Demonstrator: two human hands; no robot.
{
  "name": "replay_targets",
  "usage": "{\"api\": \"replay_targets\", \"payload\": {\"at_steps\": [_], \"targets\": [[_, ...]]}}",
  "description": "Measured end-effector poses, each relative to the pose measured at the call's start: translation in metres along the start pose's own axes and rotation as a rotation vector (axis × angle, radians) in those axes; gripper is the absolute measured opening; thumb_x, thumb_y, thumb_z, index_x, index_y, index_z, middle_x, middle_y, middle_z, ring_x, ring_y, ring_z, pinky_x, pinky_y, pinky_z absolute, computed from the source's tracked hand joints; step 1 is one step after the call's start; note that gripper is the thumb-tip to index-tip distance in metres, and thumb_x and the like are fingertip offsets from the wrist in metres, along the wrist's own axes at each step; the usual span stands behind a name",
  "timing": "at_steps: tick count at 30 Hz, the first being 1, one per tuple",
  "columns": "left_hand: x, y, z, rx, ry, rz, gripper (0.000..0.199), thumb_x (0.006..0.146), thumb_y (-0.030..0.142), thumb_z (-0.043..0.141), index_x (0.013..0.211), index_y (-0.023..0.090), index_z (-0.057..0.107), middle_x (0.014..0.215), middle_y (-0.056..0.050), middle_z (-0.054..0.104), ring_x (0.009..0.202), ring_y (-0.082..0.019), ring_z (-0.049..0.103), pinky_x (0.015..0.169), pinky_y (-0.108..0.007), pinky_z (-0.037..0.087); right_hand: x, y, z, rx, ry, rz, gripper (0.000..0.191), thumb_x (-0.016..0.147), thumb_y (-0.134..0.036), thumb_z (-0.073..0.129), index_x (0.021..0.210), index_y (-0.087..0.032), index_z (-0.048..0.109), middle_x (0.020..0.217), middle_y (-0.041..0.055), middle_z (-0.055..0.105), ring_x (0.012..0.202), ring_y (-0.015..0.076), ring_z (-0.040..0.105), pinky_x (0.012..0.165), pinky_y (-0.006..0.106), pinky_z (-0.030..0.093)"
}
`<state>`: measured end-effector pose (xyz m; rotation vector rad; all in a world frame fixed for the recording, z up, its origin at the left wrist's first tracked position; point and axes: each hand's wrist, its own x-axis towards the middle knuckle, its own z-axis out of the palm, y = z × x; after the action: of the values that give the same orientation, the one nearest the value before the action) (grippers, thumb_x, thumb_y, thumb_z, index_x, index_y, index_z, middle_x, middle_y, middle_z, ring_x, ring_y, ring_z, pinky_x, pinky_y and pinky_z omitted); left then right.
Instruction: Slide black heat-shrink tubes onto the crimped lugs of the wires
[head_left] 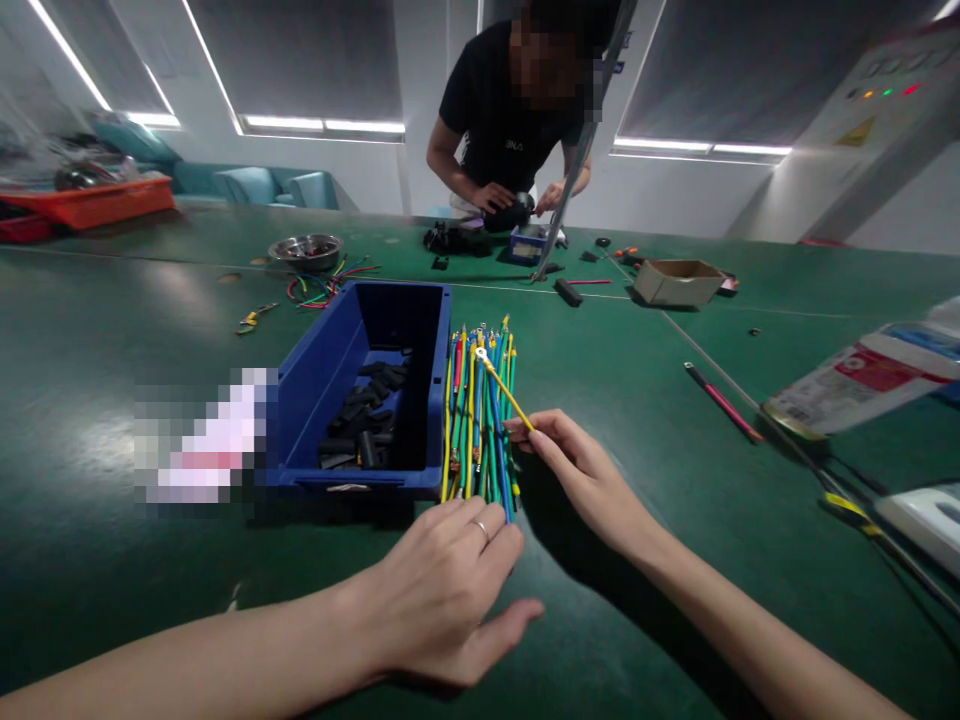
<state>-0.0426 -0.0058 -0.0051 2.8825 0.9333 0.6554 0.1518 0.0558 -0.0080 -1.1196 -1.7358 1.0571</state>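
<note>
Green table (pixel 630 380) stretched across the room, with dark window panels (pixel 319 60) set in the pale wall behind it. On its far side a person (pixel 495 110) in a black T-shirt bent over a black object (pixel 511 212), both hands on or close to it. Nearer, the right hand (pixel 530 428) pinched a yellow wire (pixel 512 398) between thumb and fingers, closed on its near end, while the ring terminal at the other end pointed up and left above a bundle of wires (pixel 491 430). That bundle, mostly green, yellow and blue, lay lengthwise just beside the right wall of a blue bin (pixel 360 480), which held short black pieces (pixel 367 405). Over the near ends of the bundle rested the left hand (pixel 457 580), loosely curled, its thumb held apart and a ring on one finger; whether it gripped any wires could not be told. Farther back were a metal bowl (pixel 306 262), left of center, and an open cardboard box (pixel 679 288) to the right.
</note>
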Motion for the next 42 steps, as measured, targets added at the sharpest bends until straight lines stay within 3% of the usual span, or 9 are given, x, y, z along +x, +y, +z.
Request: {"api": "replay_targets", "payload": {"at_steps": [3, 7, 13, 17, 22, 25, 32, 37, 42], "targets": [[-0.004, -0.001, -0.012, -0.127, -0.004, -0.032, 0.015, 0.085, 0.024, 0.045, 0.090, 0.013, 0.054, 0.083, -0.010, 0.057, 0.076, -0.022, 0.055, 0.066, -0.034, 0.051, -0.003, -0.003, -0.001, -0.054, 0.078, -0.049, 0.022, 0.094, -0.040, 0.047, 0.103, -0.023, 0.059, 0.101, 0.0045, 0.066, 0.093, 0.0170, 0.063, 0.083, 0.034, 0.051], [-0.004, -0.010, -0.023, -0.173, 0.211, 0.085, 0.015, 0.079, 0.008, 0.039, 0.079, 0.014, 0.052, 0.067, -0.006, 0.051, 0.060, -0.019, 0.047, 0.052, -0.031, 0.043, -0.006, -0.006, -0.006, -0.127, 0.231, -0.161, 0.025, 0.098, -0.035, 0.038, 0.119, -0.025, 0.046, 0.115, 0.0081, 0.061, 0.083, 0.0154, 0.064, 0.065, 0.030, 0.052], [-0.006, -0.023, -0.032, -0.136, 0.437, 0.139, 0.018, 0.084, 0.009, 0.044, 0.097, 0.009, 0.056, 0.075, -0.008, 0.059, 0.065, -0.018, 0.053, 0.055, -0.031, 0.046, -0.020, 0.002, -0.016, -0.415, 0.325, -0.339, 0.014, 0.089, -0.022, 0.054, 0.102, -0.026, 0.056, 0.072, -0.0019, 0.057, 0.052, 0.0101, 0.050, 0.052, 0.024, 0.042], [-0.009, -0.034, -0.035, -0.046, 0.525, 0.101, 0.024, 0.089, 0.010, 0.051, 0.112, 0.008, 0.057, 0.089, -0.008, 0.064, 0.083, -0.019, 0.058, 0.072, -0.034, 0.049, -0.037, 0.008, -0.026, -0.548, 0.247, -0.443, 0.018, 0.083, -0.017, 0.060, 0.097, -0.029, 0.062, 0.060, -0.0047, 0.054, 0.041, 0.0088, 0.045, 0.043, 0.022, 0.037], [-0.011, -0.044, -0.031, -0.074, 0.538, -0.004, 0.025, 0.093, 0.013, 0.057, 0.118, 0.010, 0.058, 0.095, -0.008, 0.065, 0.087, -0.018, 0.058, 0.077, -0.033, 0.049, -0.039, 0.005, -0.027, -0.619, 0.308, -0.507, 0.030, 0.089, -0.011, 0.050, 0.113, -0.027, 0.056, 0.077, 0.0013, 0.061, 0.063, 0.0121, 0.059, 0.058, 0.023, 0.046], [-0.010, -0.048, -0.031, -0.164, 0.558, -0.026, 0.028, 0.091, 0.009, 0.059, 0.119, 0.009, 0.058, 0.097, -0.008, 0.064, 0.088, -0.017, 0.058, 0.077, -0.031, 0.050, -0.029, 0.000, -0.020, -0.646, 0.276, -0.569, 0.036, 0.089, -0.007, 0.046, 0.121, -0.024, 0.054, 0.086, 0.0048, 0.061, 0.074, 0.0133, 0.060, 0.065, 0.025, 0.049], [-0.008, -0.043, -0.044, -0.177, 0.621, 0.018, 0.021, 0.089, 0.010, 0.064, 0.110, 0.010, 0.064, 0.083, -0.004, 0.065, 0.080, -0.014, 0.054, 0.071, -0.027, 0.049, -0.014, 0.007, -0.017, -0.674, 0.272, -0.801, 0.037, 0.087, -0.005, 0.050, 0.120, -0.018, 0.057, 0.070, -0.0009, 0.053, 0.054, 0.0086, 0.048, 0.048, 0.020, 0.037], [-0.009, -0.041, -0.043, -0.238, 0.634, -0.064, 0.025, 0.086, 0.008, 0.068, 0.111, 0.009, 0.066, 0.077, -0.002, 0.064, 0.075, -0.013, 0.055, 0.065, -0.025, 0.047, -0.023, 0.000, -0.025, -0.727, 0.230, -0.853, 0.044, 0.084, 0.002, 0.052, 0.124, -0.015, 0.058, 0.081, 0.0029, 0.061, 0.068, 0.0096, 0.058, 0.058, 0.021, 0.045], [-0.006, -0.042, -0.039, -0.274, 0.659, -0.079, 0.028, 0.082, 0.008, 0.072, 0.110, 0.011, 0.067, 0.076, -0.001, 0.067, 0.071, -0.012, 0.055, 0.063, -0.026, 0.047, -0.031, -0.015, -0.021, -0.804, 0.184, -0.846, 0.060, 0.080, 0.007, 0.056, 0.135, -0.017, 0.053, 0.087, 0.0041, 0.061, 0.075, 0.0100, 0.058, 0.064, 0.022, 0.046]]}}
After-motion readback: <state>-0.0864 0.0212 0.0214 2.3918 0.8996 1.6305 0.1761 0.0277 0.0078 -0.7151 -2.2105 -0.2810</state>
